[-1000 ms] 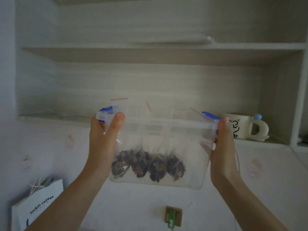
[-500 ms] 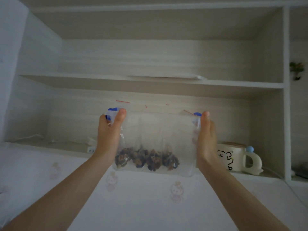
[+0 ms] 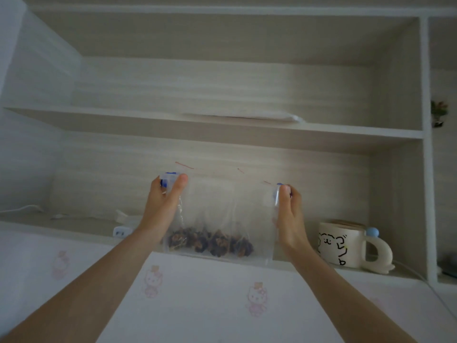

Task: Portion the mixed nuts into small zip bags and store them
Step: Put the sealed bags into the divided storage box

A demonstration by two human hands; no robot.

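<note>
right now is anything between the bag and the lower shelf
Nothing visible does. The big bag faces an open stretch of the lower shelf; the mug stands to its right, a white plug to its left.

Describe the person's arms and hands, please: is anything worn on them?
Both are bare. The left hand and right hand carry no glove, ring or bandage that shows, and the left forearm and right forearm have no sleeve, watch or bracelet up to the picture's edge. No markings are visible.

Most fingers of the left hand [image 3: 162,206] and right hand [image 3: 289,216] lie hidden behind the large zip bag [image 3: 222,206], whose small nut bags [image 3: 210,242] blur together, too indistinct to count.
</note>
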